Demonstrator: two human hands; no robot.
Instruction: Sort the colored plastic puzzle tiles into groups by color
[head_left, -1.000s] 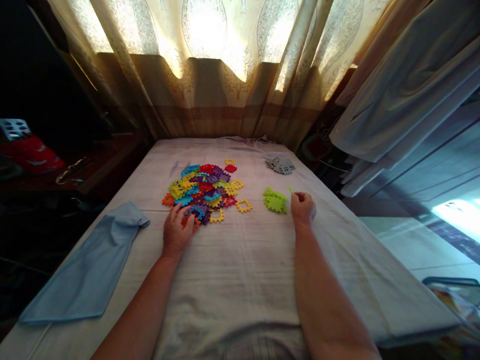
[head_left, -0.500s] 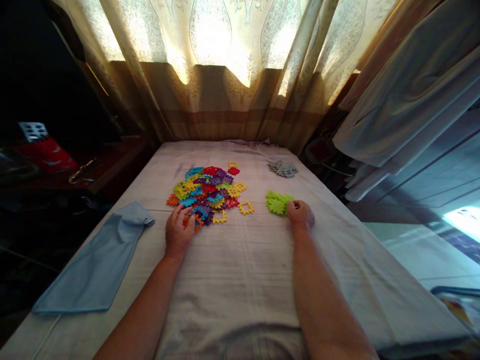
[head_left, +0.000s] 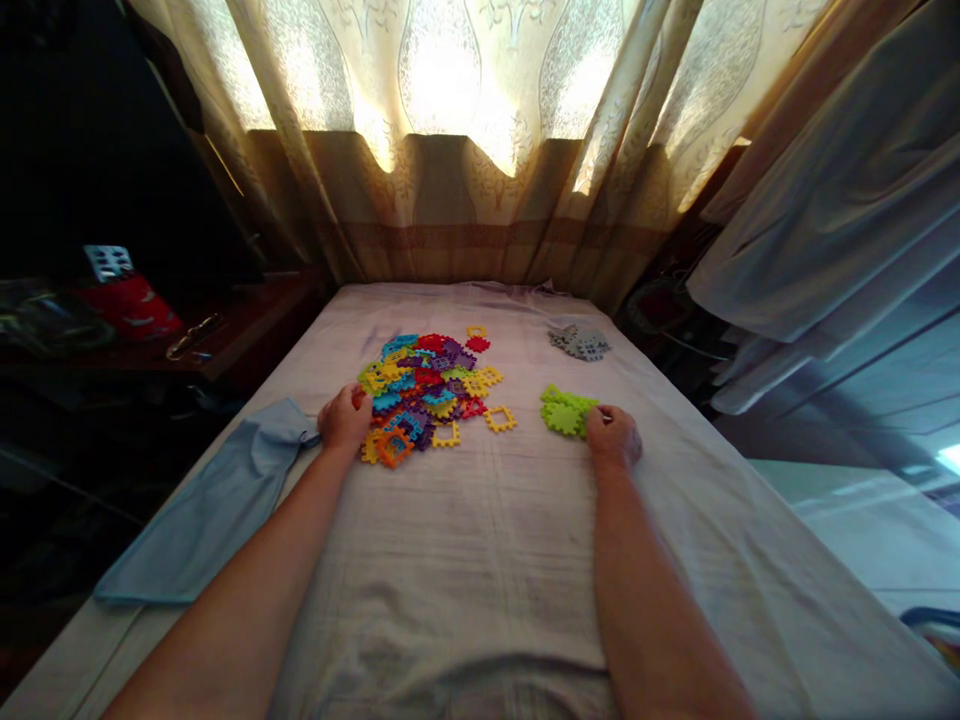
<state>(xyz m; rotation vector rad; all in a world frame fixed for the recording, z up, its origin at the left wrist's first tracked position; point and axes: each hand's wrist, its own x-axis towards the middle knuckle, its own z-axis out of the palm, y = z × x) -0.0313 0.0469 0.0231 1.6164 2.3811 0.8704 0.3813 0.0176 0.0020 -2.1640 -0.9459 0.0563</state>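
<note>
Your left hand (head_left: 345,418) curled at left edge of pile (head_left: 427,377), hold unclear. Your right hand (head_left: 615,436) narrow at green pieces (head_left: 564,416) right of pile, hold unclear. Cloth (head_left: 217,510) left of pile.

Just left of the left hand (head_left: 345,420), a blue cloth (head_left: 210,510) is laid out. Farther left and beyond, a red container (head_left: 135,308) can be seen. Beyond the right hand (head_left: 615,436), a curtain (head_left: 442,200) is hung; to that hand's right, pale fabric (head_left: 825,220) is draped.

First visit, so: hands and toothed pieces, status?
Left hand at multicolored pile's left edge, blue cloth nearby. Right hand at lime-green toothed pieces. Nothing visibly blocking.
</note>
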